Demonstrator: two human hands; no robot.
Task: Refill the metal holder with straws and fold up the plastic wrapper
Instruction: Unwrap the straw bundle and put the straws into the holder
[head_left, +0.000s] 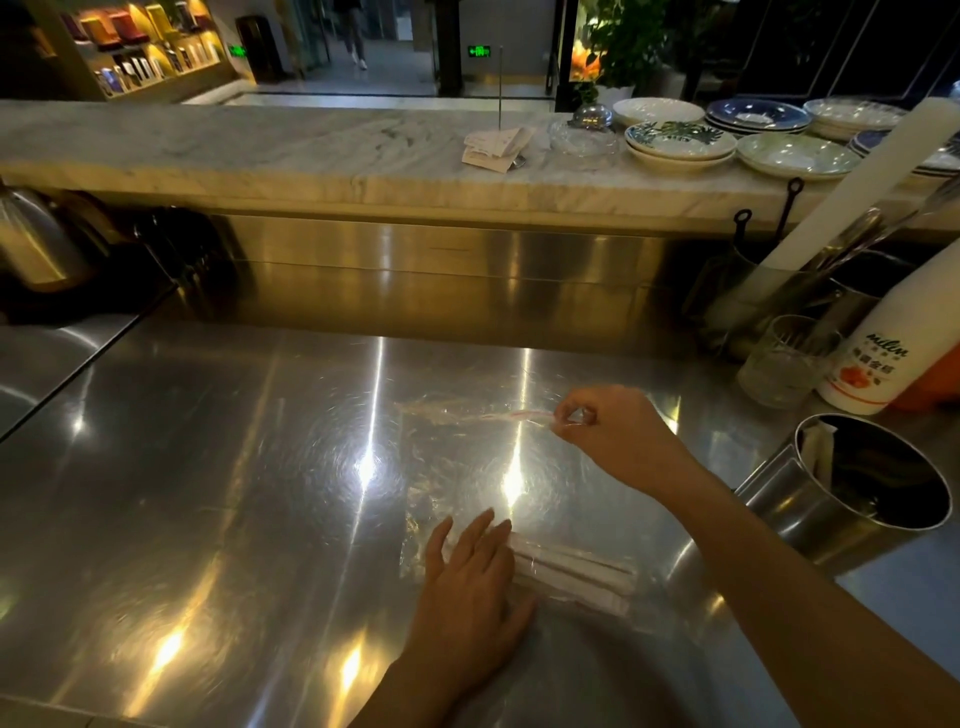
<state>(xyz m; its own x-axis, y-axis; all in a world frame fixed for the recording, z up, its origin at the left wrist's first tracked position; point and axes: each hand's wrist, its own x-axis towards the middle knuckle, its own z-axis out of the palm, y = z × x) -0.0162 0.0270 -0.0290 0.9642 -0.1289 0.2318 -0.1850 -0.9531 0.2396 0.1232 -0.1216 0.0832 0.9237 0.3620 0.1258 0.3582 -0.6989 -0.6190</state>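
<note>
A clear plastic wrapper (457, 467) lies flat on the steel counter (208, 493). Its far edge carries a pale red-and-white strip. My right hand (608, 436) pinches that far edge at its right corner and holds it slightly off the counter. My left hand (467, 571) rests flat, fingers spread, on the wrapper's near end. Just right of those fingers lie a few paper-wrapped straws (576, 569), still under the plastic. The metal holder (810, 499) stands at the right edge of the counter, tilted in this view, with a white paper-wrapped straw end (815, 447) showing at its rim; its inside is dark.
A drinking glass (784, 364) and a white bottle (883, 353) stand behind the holder. A tall white roll (852, 192) leans at the right. Stacked plates (675, 140) and paper slips (493, 148) sit on the marble ledge. A metal kettle (36, 239) is at far left.
</note>
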